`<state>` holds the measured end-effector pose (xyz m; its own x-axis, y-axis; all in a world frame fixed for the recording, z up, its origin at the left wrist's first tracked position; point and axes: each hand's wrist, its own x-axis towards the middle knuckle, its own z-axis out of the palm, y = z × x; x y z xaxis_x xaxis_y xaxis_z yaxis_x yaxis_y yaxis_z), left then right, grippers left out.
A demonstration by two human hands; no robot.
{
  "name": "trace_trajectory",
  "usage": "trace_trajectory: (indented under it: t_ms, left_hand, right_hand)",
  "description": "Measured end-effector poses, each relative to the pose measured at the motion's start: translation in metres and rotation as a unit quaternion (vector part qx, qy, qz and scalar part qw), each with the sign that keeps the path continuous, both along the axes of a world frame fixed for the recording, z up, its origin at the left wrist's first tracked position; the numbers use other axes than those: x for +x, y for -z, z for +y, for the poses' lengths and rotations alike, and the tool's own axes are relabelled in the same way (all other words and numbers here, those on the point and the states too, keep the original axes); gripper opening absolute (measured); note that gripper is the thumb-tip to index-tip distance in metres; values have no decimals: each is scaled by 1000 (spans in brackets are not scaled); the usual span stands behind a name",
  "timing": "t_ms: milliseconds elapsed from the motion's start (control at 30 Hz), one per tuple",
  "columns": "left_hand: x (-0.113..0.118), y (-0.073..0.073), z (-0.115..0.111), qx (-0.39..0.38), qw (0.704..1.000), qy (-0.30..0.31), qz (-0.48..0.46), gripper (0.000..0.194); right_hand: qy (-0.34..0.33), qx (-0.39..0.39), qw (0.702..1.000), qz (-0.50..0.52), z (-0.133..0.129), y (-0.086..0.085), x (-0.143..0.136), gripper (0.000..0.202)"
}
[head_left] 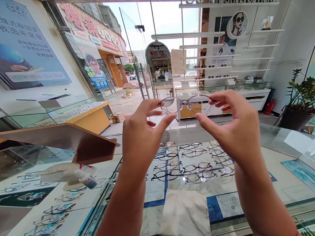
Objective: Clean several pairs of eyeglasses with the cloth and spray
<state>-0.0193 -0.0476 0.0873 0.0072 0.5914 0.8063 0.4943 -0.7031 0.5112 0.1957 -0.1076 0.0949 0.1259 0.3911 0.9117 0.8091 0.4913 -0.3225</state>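
Note:
A pair of eyeglasses [184, 102] with round clear lenses and a thin frame is held up in front of me, above the glass counter. My left hand [147, 129] pinches its left side, the thumb below the lens and the fingers at the outer edge. On the other side my right hand [228, 120] grips the right end of the frame in the same way. A pale cleaning cloth [185, 216] lies on the counter between my forearms. Rows of eyeglass frames [198, 167] show under the glass below my hands.
A spray bottle [85, 178] lies at the left near a brown wooden stand [68, 137]. More frames [43, 223] fill the left case. Farther back are an arched mirror [158, 61], wall shelves [203, 34] and a potted plant [303, 98] at right.

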Motion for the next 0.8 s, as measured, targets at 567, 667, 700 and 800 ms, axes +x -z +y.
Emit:
trace_trajectory:
  t_ms: [567, 667, 700, 800]
  left_hand:
    - [0, -2, 0, -24, 1000, 7, 15, 39]
    - [0, -2, 0, -27, 999, 8, 20, 40]
    - [0, -2, 1, -26, 999, 8, 22, 40]
    - [0, -1, 2, -18, 1000, 6, 22, 41]
  right_hand:
    - [2, 6, 1000, 0, -1, 0, -1, 29]
    - [7, 9, 1000, -3, 0, 0, -1, 29]
    - [8, 9, 1000, -3, 0, 0, -1, 29]
    - [7, 5, 1000, 0, 0, 0, 0, 30]
